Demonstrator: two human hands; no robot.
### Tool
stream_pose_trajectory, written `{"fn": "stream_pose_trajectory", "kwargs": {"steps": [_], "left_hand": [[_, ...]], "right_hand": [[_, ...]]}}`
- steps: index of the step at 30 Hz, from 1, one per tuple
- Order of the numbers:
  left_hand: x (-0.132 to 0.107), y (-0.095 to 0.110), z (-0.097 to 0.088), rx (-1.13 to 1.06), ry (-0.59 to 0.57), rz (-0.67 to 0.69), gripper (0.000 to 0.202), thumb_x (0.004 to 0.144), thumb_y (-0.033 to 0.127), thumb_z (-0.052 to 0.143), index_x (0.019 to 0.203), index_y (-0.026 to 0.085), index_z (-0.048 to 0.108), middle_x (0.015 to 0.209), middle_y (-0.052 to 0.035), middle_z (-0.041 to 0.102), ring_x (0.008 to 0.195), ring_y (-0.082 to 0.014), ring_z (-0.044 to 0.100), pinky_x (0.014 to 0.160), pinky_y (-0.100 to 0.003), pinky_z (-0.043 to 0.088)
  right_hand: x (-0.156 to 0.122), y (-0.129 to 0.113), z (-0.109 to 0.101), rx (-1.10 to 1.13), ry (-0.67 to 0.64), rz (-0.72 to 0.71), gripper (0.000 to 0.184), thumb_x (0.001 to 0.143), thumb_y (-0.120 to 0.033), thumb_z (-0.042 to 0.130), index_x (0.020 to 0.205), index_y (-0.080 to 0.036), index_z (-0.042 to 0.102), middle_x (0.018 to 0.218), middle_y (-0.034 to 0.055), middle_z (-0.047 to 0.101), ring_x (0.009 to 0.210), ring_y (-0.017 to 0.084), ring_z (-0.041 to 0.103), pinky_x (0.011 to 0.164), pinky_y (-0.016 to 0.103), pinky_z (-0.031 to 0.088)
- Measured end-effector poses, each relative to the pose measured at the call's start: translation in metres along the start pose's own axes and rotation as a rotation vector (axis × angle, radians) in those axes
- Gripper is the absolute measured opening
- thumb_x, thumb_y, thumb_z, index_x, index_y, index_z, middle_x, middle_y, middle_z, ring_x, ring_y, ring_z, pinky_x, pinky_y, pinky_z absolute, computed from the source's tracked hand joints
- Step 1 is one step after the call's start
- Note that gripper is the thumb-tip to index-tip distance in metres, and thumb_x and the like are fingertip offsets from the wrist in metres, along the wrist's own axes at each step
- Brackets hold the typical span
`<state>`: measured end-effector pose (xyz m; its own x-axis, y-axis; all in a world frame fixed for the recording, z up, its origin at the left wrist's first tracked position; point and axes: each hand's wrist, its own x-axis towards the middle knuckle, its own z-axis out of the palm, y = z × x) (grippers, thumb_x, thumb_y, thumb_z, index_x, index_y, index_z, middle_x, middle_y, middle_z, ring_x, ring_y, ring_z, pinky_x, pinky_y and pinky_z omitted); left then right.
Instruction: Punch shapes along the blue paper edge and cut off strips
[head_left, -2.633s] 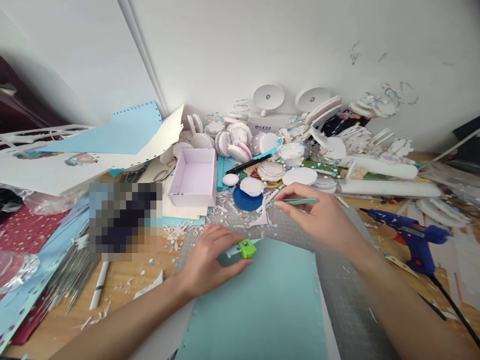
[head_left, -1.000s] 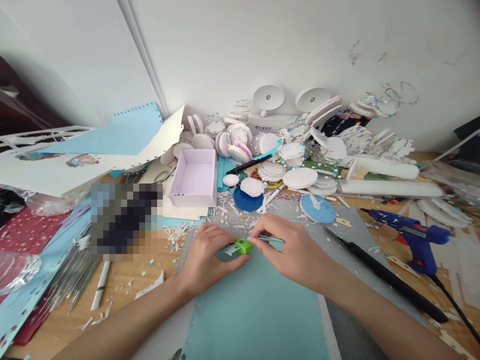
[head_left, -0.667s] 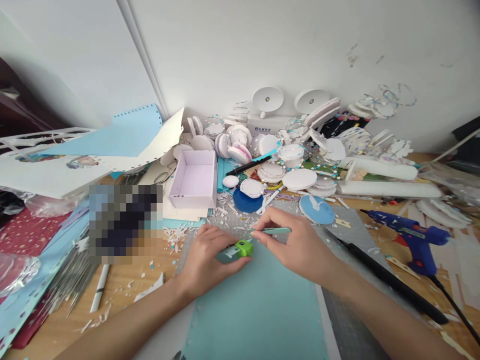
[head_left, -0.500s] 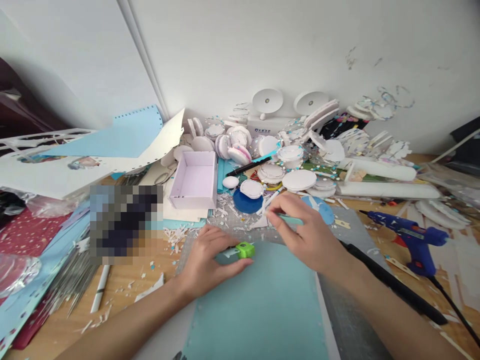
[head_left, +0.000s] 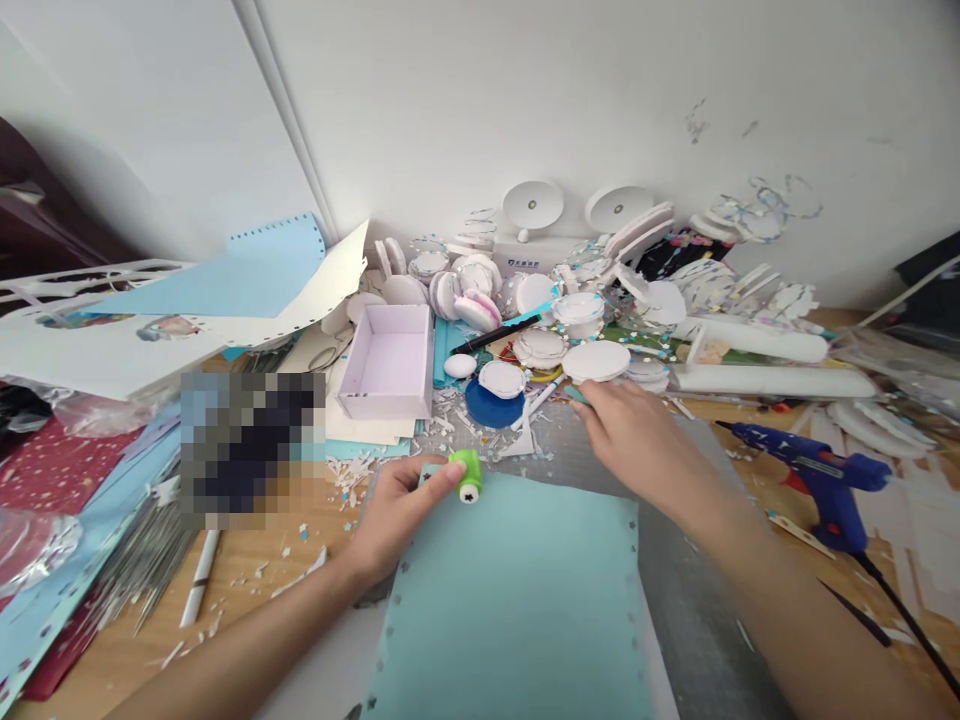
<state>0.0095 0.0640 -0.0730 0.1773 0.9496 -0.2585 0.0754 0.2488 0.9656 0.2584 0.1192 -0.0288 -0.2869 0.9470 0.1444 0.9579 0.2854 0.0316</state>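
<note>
My left hand [head_left: 409, 500] is closed around a small green craft punch [head_left: 466, 470], thumb on its side, with the white round end turned toward me. The punch sits at the far edge of a teal paper sheet [head_left: 517, 600]; small punched shapes run along the sheet's two sides. Beyond the sheet, to the right, my right hand [head_left: 637, 440] pinches a narrow teal paper strip [head_left: 577, 395], mostly hidden by the fingers. That hand is over the grey cutting mat [head_left: 690, 600], just in front of white foam discs [head_left: 598, 360].
A pale lilac box [head_left: 390, 360] stands at the back left, beside a blue disc [head_left: 495, 402] and paper scraps. Piled white discs and a black pen [head_left: 495, 335] lie along the wall. A blue glue gun [head_left: 817, 470] lies right; thin wires [head_left: 150, 550] lie left.
My left hand has turned the green punch so its white end faces me, and drawn it slightly left. My right hand has moved right and away from the sheet with the teal strip.
</note>
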Motion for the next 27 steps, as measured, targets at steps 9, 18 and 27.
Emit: {"fn": "stream_pose_trajectory", "kwargs": {"steps": [9,18,27], "left_hand": [[-0.001,0.008,-0.001,0.356,-0.093,0.688,0.036,0.074,0.023,0.075,0.109,0.022,0.068,0.110,-0.0083,0.065,0.104,-0.0221,0.058,0.094,-0.035,0.044],[-0.004,0.005,0.003,0.055,-0.229,0.337,0.023,0.080,0.033,0.070,0.099,0.021,0.071,0.101,-0.0058,0.069,0.095,-0.0207,0.062,0.089,-0.033,0.047],[-0.001,-0.002,-0.001,-0.216,-0.171,0.302,0.030,0.080,0.031,0.070,0.106,0.021,0.060,0.104,-0.0072,0.066,0.096,-0.0204,0.062,0.084,-0.031,0.049]], "right_hand": [[-0.015,-0.015,-0.038,0.681,0.449,-0.042,0.019,0.095,-0.032,0.046,0.089,-0.023,0.062,0.092,0.0038,0.064,0.089,0.020,0.060,0.077,0.033,0.045],[-0.029,-0.031,-0.037,0.598,-0.325,-0.309,0.029,0.094,-0.027,0.047,0.066,-0.021,0.049,0.063,-0.0031,0.054,0.060,0.013,0.051,0.053,0.024,0.034],[-0.029,-0.042,-0.021,0.561,-0.356,-0.423,0.021,0.095,-0.023,0.047,0.077,-0.020,0.057,0.085,0.0025,0.061,0.083,0.018,0.058,0.071,0.030,0.044]]}}
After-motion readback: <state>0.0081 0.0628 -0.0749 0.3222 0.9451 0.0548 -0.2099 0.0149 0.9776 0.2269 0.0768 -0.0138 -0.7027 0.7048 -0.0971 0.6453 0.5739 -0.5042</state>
